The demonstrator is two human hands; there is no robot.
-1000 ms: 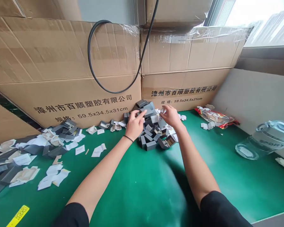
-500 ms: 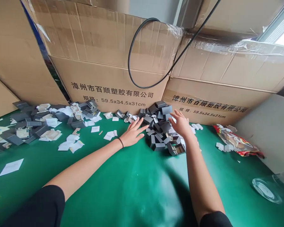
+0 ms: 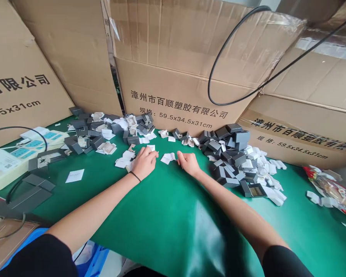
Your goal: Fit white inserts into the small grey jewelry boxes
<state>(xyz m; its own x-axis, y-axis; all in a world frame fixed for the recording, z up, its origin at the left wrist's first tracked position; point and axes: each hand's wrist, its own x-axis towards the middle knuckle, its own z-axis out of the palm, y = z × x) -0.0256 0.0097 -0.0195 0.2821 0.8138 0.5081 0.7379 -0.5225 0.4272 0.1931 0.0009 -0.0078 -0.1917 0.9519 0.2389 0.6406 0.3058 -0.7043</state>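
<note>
Left hand [image 3: 145, 163] well left of dark box heap [image 3: 239, 158], fingers bent, partly covering white cards [image 3: 123, 158]; cannot tell if pinching; right hand [image 3: 188, 163] nearer, also left of heap, curled in, grip hidden; folded white slip [image 3: 167, 158] between hands, left of heap; power strip [image 3: 25, 154] far left of heap, red-edged packet [image 3: 336, 188] right, both cut off.
</note>
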